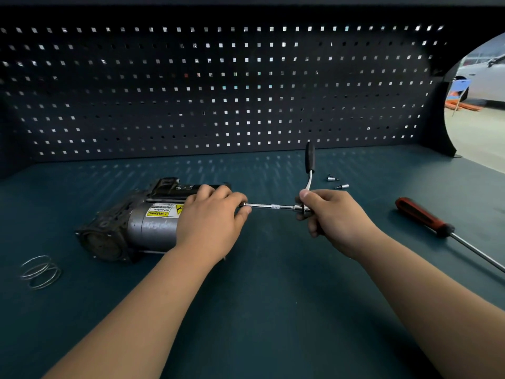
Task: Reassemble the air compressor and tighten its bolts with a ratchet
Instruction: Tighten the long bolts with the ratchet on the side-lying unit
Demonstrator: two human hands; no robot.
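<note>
The air compressor (136, 225) lies on its side on the blue-green bench, a grey cylinder with a black end housing and a yellow warning label. My left hand (210, 220) rests over its right end, fingers curled around the tip of the chrome extension bar (269, 206). That bar runs rightward to the ratchet head. My right hand (330, 214) grips the ratchet (310, 162) at its head, and its black handle points up and away from me. The bolt under my left hand is hidden.
Two small sockets (337, 181) lie behind my right hand. A red-handled screwdriver (426, 218) lies at the right, its shaft toward the bench edge. A wire spring (41, 272) sits at the left front. A dark pegboard (218, 91) closes the back.
</note>
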